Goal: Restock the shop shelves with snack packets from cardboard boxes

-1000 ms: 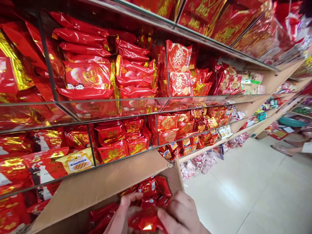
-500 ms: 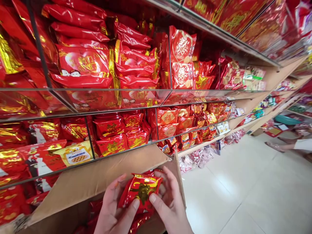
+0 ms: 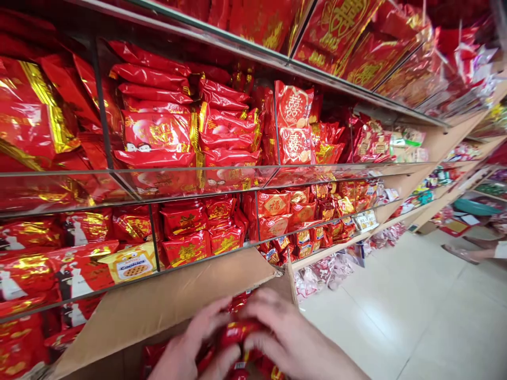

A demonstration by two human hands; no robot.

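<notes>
Though blurry, packet [image 3: 238, 332] within two-handed grip [image 3: 287, 330]

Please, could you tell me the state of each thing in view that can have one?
Cardboard box: open, flap turned outward.
Red packet: between both hands, blurred; sealed or torn unclear.
Left hand: curled at the packet; firm hold unclear.
Right hand: likewise curled, blurred.
Yellow cookies packet: upright, front showing.
Two heart-print packets: one above the other.

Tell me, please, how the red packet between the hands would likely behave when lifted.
The red packet is probably slippery, since its wrapper looks shiny. It seems likely light, being small enough to fit between the left hand and right hand.
</notes>
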